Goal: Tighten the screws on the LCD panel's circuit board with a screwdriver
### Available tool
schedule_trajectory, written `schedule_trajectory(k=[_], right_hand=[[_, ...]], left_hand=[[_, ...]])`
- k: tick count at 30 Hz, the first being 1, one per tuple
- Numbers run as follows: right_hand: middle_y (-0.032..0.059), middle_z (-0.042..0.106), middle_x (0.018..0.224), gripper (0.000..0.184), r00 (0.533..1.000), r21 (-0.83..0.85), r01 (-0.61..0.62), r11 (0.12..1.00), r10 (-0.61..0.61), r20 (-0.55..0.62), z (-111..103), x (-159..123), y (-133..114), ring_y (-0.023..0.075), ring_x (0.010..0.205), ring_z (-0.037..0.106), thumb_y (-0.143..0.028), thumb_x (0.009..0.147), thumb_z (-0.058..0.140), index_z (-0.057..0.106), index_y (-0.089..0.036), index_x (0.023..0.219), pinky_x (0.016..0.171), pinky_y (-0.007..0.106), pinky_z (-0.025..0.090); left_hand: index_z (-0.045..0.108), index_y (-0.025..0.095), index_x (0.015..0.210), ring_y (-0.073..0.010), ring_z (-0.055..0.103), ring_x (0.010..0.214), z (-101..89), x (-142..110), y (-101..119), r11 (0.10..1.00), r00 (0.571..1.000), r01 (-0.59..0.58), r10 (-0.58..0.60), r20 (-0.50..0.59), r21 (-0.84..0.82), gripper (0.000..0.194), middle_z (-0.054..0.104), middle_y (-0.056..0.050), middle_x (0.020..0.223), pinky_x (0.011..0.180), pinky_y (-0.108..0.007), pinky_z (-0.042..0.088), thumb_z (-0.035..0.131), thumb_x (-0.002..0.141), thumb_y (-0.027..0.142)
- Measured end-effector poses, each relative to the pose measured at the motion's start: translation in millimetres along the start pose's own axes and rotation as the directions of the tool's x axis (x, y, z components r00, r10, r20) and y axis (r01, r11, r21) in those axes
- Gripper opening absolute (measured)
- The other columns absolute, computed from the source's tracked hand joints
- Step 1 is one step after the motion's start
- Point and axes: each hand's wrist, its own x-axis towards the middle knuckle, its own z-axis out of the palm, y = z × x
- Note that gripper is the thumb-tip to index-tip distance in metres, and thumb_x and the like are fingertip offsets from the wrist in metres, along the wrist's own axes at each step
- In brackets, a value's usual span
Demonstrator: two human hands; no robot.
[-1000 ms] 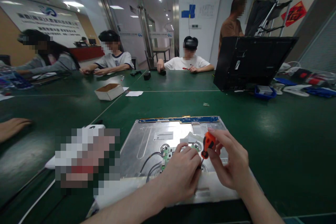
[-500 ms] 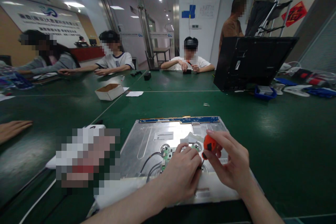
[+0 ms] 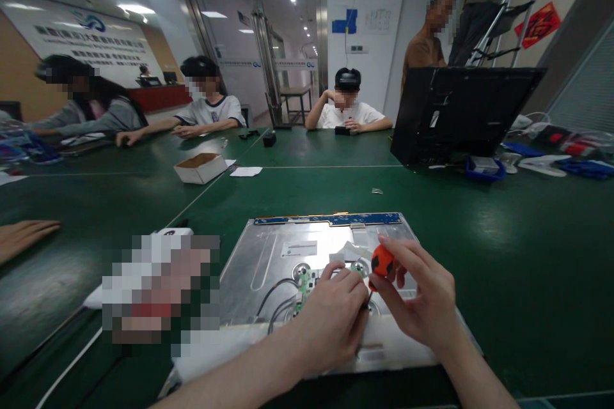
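My right hand point(image 3: 422, 291) pinches the orange and black handle of a screwdriver point(image 3: 382, 262) between thumb and fingers. Its thin shaft slants down toward a metal-backed display panel point(image 3: 268, 268), and the tip is hidden by my left hand point(image 3: 330, 310). That hand rests over a green circuit board point(image 3: 303, 282) on the panel, its fingers curled beside the shaft; what they grip is out of sight. Dark cables point(image 3: 277, 300) run from the board's left side. Along the panel's far edge lies a blue circuit strip point(image 3: 330, 220).
Left of the panel lies a white device point(image 3: 175, 233), partly blurred out, with cables. Farther off are a white open box point(image 3: 200, 169), a paper slip point(image 3: 246, 171) and a large black monitor point(image 3: 465, 115). Another person's hand point(image 3: 29, 236) rests at the left. Several people sit across the table.
The screwdriver handle has turned in my right fingers, its black patches now showing differently. My left hand stays put. Across the table, a person has raised one hand to the head.
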Motion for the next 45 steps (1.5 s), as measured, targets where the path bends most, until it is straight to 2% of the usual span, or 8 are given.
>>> schedule_trajectory(k=[11,19,24,29,35,38,42,45], right_hand=[[0.0064,0.072,0.093,0.051,0.999,0.088,0.003,0.996,-0.007,0.037,-0.8,-0.2,-1.2,0.0151,0.063,0.064,-0.01,0.088,0.053,0.045,-0.02,0.138,0.045,0.024,0.049],[0.0061,0.071,0.097,0.047,0.999,0.079,0.011,0.997,-0.014,0.036,-0.9,-1.2,-0.4,0.0126,0.06,0.059,-0.01,0.089,0.053,0.047,-0.021,0.135,0.046,0.024,0.049],[0.004,0.064,0.096,0.044,1.0,0.039,-0.012,0.999,0.013,-0.028,0.2,-2.6,2.9,0.0124,0.063,0.059,-0.017,0.088,0.066,0.051,-0.027,0.128,0.045,0.022,0.048],[0.0049,0.063,0.099,0.041,0.999,0.046,-0.031,0.998,0.032,-0.026,-1.4,-1.3,1.9,0.0111,0.06,0.058,-0.014,0.089,0.062,0.056,-0.027,0.127,0.044,0.022,0.049],[0.0076,0.071,0.098,0.046,0.998,0.106,-0.017,0.994,0.011,0.056,-3.8,1.1,-2.0,0.0144,0.063,0.063,-0.011,0.091,0.051,0.047,-0.022,0.136,0.047,0.025,0.051],[0.0068,0.072,0.094,0.045,0.999,0.093,-0.006,0.996,0.002,0.047,-1.8,0.2,-1.9,0.0148,0.062,0.065,-0.013,0.091,0.054,0.046,-0.02,0.134,0.046,0.024,0.051],[0.0014,0.07,0.083,0.042,1.0,0.036,-0.024,0.999,0.023,0.019,2.4,-3.8,0.1,0.0138,0.058,0.064,-0.018,0.092,0.058,0.044,-0.023,0.131,0.047,0.023,0.05],[0.0031,0.072,0.089,0.039,0.999,0.019,-0.044,0.999,0.044,0.016,2.7,-5.8,0.5,0.0136,0.058,0.064,-0.019,0.093,0.055,0.044,-0.024,0.13,0.051,0.025,0.053]], left_hand=[[0.058,0.021,0.109,-0.0273,0.061,0.105,0.5,0.7,-0.6,1.0,1.0,-0.015,0.014,0.003,0.009,0.023,0.067,-0.009,0.107,0.108,-0.05,0.034,0.05,0.088,0.017],[0.059,0.019,0.106,-0.026,0.061,0.104,0.9,0.2,0.8,1.0,1.0,-0.002,0.002,0.0,0.004,0.019,0.067,-0.009,0.106,0.109,-0.05,0.034,0.049,0.09,0.017],[0.059,0.019,0.106,-0.0261,0.061,0.104,2.1,-0.4,0.0,1.0,1.0,-0.003,0.003,-0.005,0.01,0.019,0.067,-0.009,0.105,0.109,-0.05,0.034,0.049,0.089,0.016],[0.058,0.019,0.107,-0.0272,0.061,0.106,1.2,0.1,-0.3,1.0,1.0,-0.006,0.006,-0.001,0.02,0.019,0.067,-0.01,0.107,0.108,-0.05,0.035,0.05,0.09,0.017],[0.058,0.021,0.109,-0.0272,0.061,0.105,-0.2,1.1,0.4,1.0,1.0,-0.012,0.012,0.004,0.017,0.021,0.067,-0.009,0.107,0.108,-0.05,0.034,0.05,0.089,0.018],[0.058,0.021,0.107,-0.0271,0.061,0.105,-0.3,0.9,0.2,1.0,1.0,-0.018,0.018,0.0,0.018,0.02,0.067,-0.009,0.107,0.109,-0.05,0.034,0.05,0.089,0.017],[0.058,0.02,0.108,-0.0264,0.062,0.106,-0.4,0.7,-0.4,0.999,0.999,-0.033,0.033,0.014,0.021,0.02,0.067,-0.009,0.108,0.11,-0.049,0.033,0.051,0.09,0.016],[0.057,0.02,0.111,-0.0264,0.061,0.107,0.3,0.8,-0.7,0.999,0.999,-0.036,0.035,0.029,0.035,0.021,0.067,-0.009,0.11,0.111,-0.049,0.032,0.051,0.091,0.016]])
